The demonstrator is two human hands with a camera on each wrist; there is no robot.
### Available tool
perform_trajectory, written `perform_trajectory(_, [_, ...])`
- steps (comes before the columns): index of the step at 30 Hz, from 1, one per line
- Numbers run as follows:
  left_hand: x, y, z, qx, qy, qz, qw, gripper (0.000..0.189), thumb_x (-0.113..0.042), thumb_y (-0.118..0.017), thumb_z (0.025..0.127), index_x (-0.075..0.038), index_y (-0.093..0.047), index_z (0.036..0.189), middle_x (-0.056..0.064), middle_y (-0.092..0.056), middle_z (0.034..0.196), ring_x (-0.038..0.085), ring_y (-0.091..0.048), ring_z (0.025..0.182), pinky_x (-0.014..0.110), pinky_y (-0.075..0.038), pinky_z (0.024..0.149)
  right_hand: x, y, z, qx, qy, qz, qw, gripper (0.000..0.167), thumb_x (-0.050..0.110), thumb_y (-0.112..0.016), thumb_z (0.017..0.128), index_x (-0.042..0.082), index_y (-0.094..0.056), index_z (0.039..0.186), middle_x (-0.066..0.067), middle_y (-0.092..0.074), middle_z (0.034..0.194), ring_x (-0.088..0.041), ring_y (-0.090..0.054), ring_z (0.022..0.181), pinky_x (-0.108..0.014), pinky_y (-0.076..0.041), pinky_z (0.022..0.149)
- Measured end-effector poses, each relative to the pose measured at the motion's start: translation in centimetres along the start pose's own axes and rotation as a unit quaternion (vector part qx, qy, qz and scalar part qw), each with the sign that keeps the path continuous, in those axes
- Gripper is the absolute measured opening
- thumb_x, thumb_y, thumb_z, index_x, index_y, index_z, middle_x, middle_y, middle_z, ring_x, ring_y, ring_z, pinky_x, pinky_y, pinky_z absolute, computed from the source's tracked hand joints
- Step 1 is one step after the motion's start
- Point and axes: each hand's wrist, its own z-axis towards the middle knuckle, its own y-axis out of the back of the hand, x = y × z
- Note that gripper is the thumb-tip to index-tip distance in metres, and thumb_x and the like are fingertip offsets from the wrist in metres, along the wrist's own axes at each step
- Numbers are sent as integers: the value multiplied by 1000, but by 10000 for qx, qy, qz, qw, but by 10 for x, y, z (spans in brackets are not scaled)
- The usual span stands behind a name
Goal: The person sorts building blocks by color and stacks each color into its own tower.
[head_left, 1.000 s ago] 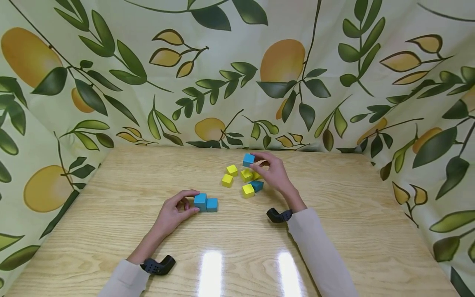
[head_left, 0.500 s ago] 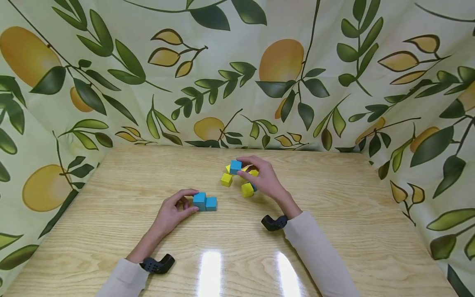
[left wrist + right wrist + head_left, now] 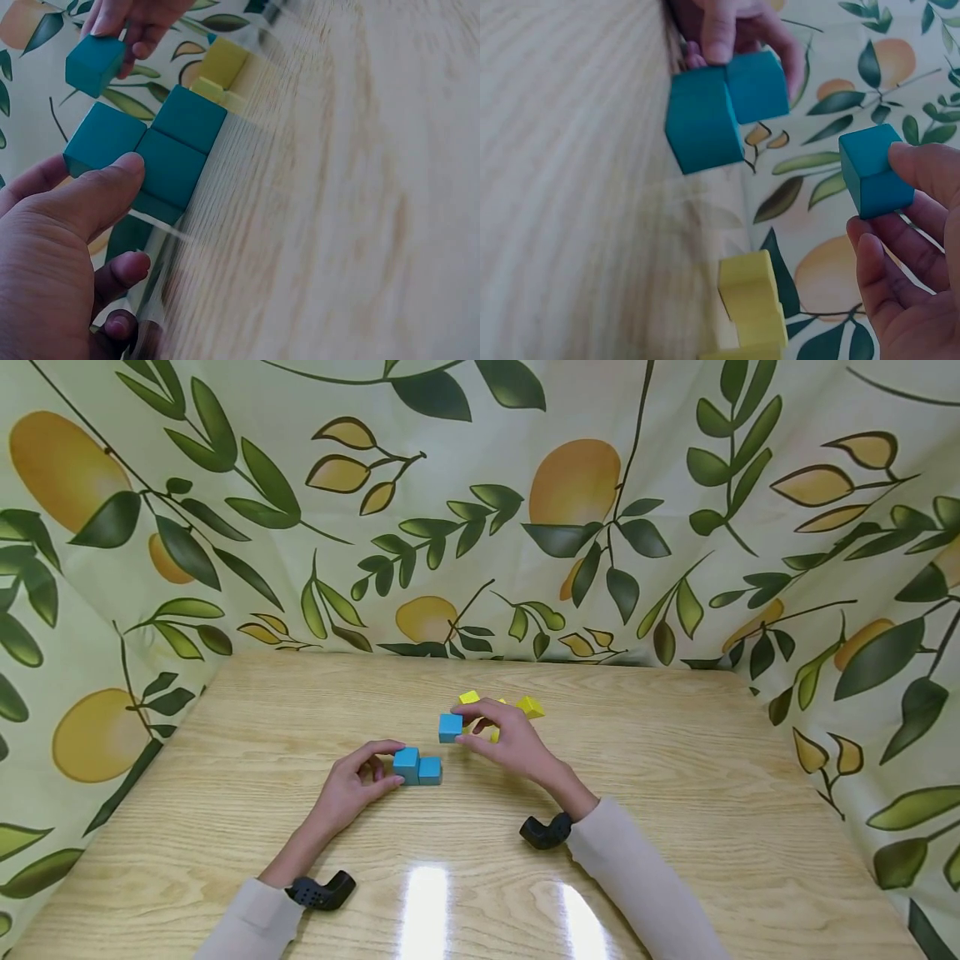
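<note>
Blue cubes stand on the table in a small L: one is stacked on another, and a third cube sits against the stack's right side. My left hand pinches the stack, its thumb lying near the seam between the upper cube and the lower one. Between thumb and fingertips my right hand holds another blue cube in the air, behind and right of the stack, apart from it. The right wrist view also shows this held cube clear of the others.
Several yellow cubes lie farther back on the wooden table, partly hidden behind my right hand. A patterned cloth hangs along the table's back edge and sides. Black bands sit on both wrists.
My right hand has carried its blue cube left and toward me, from above the yellow cubes to near the stack. The left hand has stayed in place on the stack.
</note>
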Motion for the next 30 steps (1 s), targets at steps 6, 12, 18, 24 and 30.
perform_trajectory(6, [-2,0,0,-34,14,39,10000,41,1,-74,80,-7,-64,119,13,-59,81,22,-51,67,26,-39,56,4,-10,-4,310,-168,-242,9991,37,13,-74,85,11,-64,121,0,-63,107,-16,-61,91,-38,-52,78])
perform_trajectory(12, [-2,0,0,-38,49,79,9999,41,0,-74,81,-8,-64,119,12,-58,78,22,-50,67,27,-39,56,4,-20,-6,640,-348,-410,9965,38,15,-74,86,12,-64,122,3,-63,110,-13,-61,91,-26,-50,79])
perform_trajectory(18, [-1,0,0,-16,85,40,10000,40,-1,-74,82,-8,-64,119,10,-58,78,21,-51,68,27,-39,57,0,-28,-8,804,-431,-236,9956,36,20,-72,87,12,-64,122,5,-61,111,-14,-59,96,-28,-50,82])
perform_trajectory(24, [0,-1,0,-43,5,20,10000,39,-1,-74,81,-8,-64,119,9,-58,77,20,-51,67,27,-39,56,-4,-33,-10,785,-335,-132,9963,37,18,-73,86,11,-64,121,3,-63,111,-14,-60,97,-29,-51,80])
perform_trajectory(30, [-2,0,0,-66,-17,38,10000,39,0,-74,81,-7,-64,118,9,-57,75,20,-50,66,27,-38,56,-9,-36,-10,753,-313,-130,9966,37,20,-73,86,12,-64,121,2,-63,110,-15,-61,97,-27,-51,79])
